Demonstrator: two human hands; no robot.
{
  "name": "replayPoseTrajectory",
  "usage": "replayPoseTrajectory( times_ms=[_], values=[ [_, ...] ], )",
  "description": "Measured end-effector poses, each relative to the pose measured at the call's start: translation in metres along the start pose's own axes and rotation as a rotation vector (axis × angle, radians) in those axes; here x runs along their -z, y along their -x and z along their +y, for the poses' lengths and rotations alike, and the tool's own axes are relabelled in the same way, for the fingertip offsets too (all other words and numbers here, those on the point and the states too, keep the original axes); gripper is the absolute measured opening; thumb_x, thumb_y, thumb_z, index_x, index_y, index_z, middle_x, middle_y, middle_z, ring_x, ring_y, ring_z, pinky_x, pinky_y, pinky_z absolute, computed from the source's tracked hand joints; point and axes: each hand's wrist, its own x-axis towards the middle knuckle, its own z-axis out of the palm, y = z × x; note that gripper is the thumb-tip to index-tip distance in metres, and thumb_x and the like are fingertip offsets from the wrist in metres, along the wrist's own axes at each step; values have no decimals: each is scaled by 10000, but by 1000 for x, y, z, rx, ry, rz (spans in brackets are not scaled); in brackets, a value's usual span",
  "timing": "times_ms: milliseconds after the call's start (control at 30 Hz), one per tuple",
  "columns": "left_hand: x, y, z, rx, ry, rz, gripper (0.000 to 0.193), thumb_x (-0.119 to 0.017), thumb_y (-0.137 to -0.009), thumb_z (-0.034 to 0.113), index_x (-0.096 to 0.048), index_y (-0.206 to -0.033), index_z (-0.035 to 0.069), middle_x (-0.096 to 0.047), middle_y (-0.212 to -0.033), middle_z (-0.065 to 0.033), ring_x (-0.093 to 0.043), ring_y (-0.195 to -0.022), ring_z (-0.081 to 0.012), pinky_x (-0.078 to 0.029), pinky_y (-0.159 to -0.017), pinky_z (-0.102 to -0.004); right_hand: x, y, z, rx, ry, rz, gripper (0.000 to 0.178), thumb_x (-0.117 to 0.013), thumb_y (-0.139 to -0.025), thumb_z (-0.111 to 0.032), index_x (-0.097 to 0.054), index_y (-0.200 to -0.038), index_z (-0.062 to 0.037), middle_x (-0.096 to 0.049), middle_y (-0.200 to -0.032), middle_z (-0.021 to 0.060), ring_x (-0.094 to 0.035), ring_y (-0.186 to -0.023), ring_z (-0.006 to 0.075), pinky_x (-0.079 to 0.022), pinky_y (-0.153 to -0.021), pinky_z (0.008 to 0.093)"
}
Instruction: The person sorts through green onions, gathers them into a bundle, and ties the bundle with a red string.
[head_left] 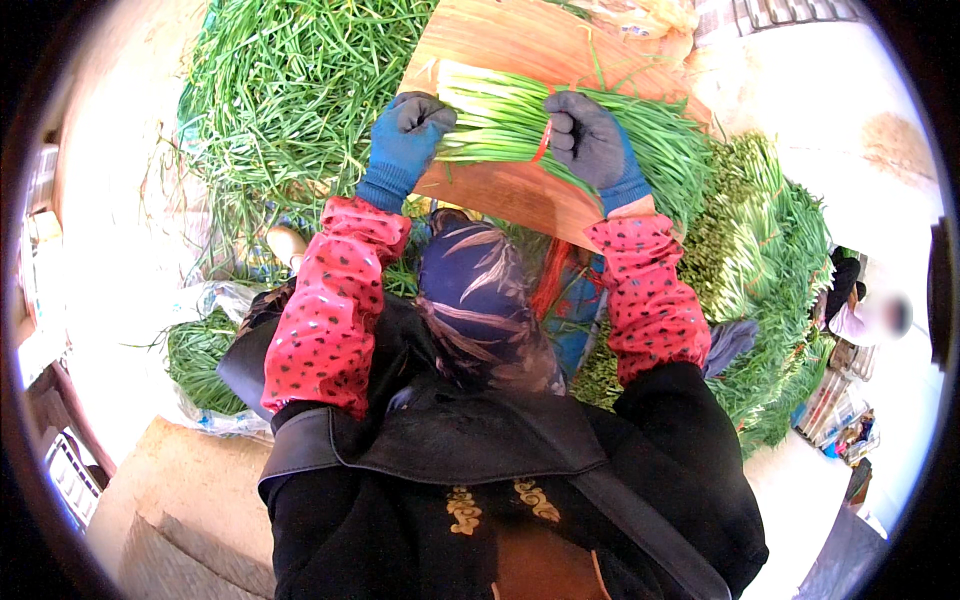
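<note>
A bundle of garlic chives [490, 115] lies across a wooden board [480, 35], its pale cut ends to the left and green leaves to the right. A red tie [542, 145] crosses the bundle near its middle. My left hand [412, 125], in a blue and dark grey glove, is closed in a fist against the pale ends; what its fingers hold is hidden. Gloved the same way, my right hand [588, 135] is closed over the bundle at the red tie, fingers curled and pinching at it. Both forearms wear red spotted sleeves.
A large heap of loose chives [290, 90] spreads at the far left. Tied bundles [760, 240] are stacked to the right. Red strips [550, 280] hang beside my knee. A plastic bag of greens [205, 365] sits at the left. Another person [845, 285] is at the right edge.
</note>
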Motion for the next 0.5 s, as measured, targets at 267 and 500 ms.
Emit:
replayPoseTrajectory(
  times_ms=[267,500],
  values=[
    [1,-25,84,-540,-608,73,787,-772,-542,424,-467,-1142,16,-526,-1024,-129,-517,-966,-292,-433,-820,-412,1,5,-2,15,-77,-72,259,-458,-912,-281,-548,-954,-42,-383,-651,-39,-303,-531,68,-270,-450,198],
    [-83,-31,67,-507,-1319,-391,805,-727,-532,452,-408,-1145,40,-491,-991,-152,-470,-945,-279,-351,-803,-448,-31,18,-9,-57,-9,91,265,-443,-902,-281,-531,-881,-32,-258,-540,-78,-235,-421,54,-204,-368,190]
  ],
)
